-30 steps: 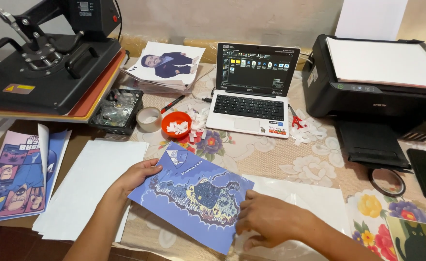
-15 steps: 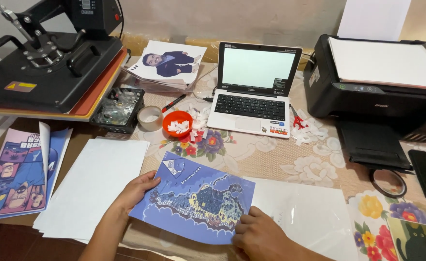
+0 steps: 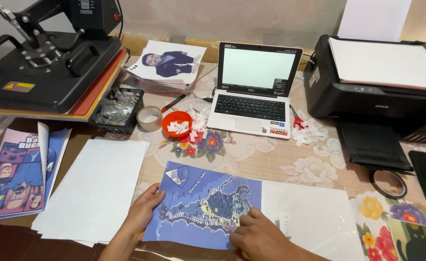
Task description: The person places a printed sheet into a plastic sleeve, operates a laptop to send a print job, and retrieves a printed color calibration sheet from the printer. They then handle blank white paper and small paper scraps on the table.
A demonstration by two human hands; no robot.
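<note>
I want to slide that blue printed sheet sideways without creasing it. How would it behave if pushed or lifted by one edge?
The blue printed sheet looks thin and lies flat, so it would probably droop if lifted by one edge. The left hand and right hand both press on it, which suggests it is light and shifts easily. It probably glides on the clear film beside it.

Around the blue print (image 3: 204, 208), room lies open on the floral cloth (image 3: 280, 162) just behind it toward the laptop (image 3: 255, 87), while white sheets (image 3: 94, 188) flank its left and, seemingly, clear film (image 3: 314, 217) its right.
</note>
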